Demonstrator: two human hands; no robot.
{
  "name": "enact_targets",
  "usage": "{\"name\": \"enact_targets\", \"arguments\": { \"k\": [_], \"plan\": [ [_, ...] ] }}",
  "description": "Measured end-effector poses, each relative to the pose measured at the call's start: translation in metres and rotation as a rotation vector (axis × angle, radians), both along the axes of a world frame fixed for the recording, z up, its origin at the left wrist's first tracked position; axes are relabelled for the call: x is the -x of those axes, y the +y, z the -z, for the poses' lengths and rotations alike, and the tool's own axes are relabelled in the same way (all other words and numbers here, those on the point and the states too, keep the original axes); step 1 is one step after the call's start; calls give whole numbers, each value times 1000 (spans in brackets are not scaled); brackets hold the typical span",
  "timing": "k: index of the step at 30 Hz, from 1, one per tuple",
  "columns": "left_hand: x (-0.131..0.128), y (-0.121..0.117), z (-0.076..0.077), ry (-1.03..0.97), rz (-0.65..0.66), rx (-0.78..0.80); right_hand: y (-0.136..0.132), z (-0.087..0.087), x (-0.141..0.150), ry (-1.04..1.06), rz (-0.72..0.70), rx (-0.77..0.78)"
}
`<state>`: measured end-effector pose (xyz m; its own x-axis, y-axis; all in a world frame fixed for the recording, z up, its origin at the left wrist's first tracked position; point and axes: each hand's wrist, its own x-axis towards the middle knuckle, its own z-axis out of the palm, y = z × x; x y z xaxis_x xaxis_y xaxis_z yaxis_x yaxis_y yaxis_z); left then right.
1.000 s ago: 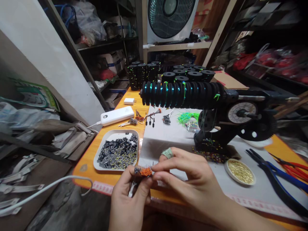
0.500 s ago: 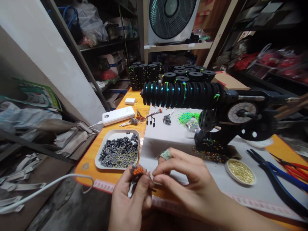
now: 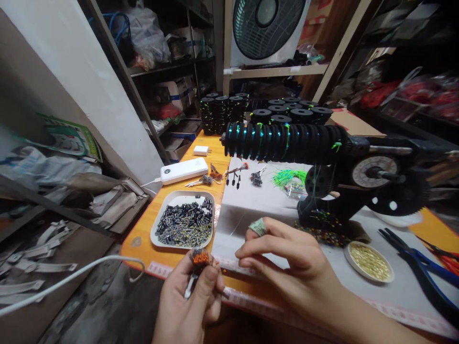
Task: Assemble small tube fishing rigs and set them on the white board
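Nearest, at lower centre, a person's left hand [image 3: 195,296] has its fingers clamped on a small orange-and-grey bundle [image 3: 200,258], its coloured end up and outward, probably to keep that end exposed. Just right of it and apart, the right hand [image 3: 294,258] brings thumb and forefinger tips close together; whether they pinch a fine thread, I cannot tell. A green wrap [image 3: 257,228] covers one of its fingers, perhaps as protection.

Beyond, on the orange surface [image 3: 143,246], a white tray [image 3: 179,196] of small dark tubes lies left and a dish of gold pieces [image 3: 369,260] right, with blue-handled pliers [image 3: 409,253] farther right; the containers likely stop small parts scattering. Farther back, a horizontal spindle carries black discs [image 3: 287,142], apparently lined up for winding. Farthest, a fan [image 3: 267,28] faces the surface, presumably for cooling.
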<state>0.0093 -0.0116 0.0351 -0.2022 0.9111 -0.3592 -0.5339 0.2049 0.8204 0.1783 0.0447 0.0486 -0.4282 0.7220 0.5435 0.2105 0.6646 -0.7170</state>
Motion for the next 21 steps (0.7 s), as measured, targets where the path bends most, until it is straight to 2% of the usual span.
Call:
{"name": "enact_targets", "arguments": {
  "k": [9,14,21],
  "plan": [
    [2,2,4,-97,94,-6,0,2,-3,23,-72,-9],
    [4,2,5,-117,169,-4,1,-1,-3,2,-39,-32],
    [5,4,5,-139,190,21,1,-2,-2,23,-60,-18]
  ]
}}
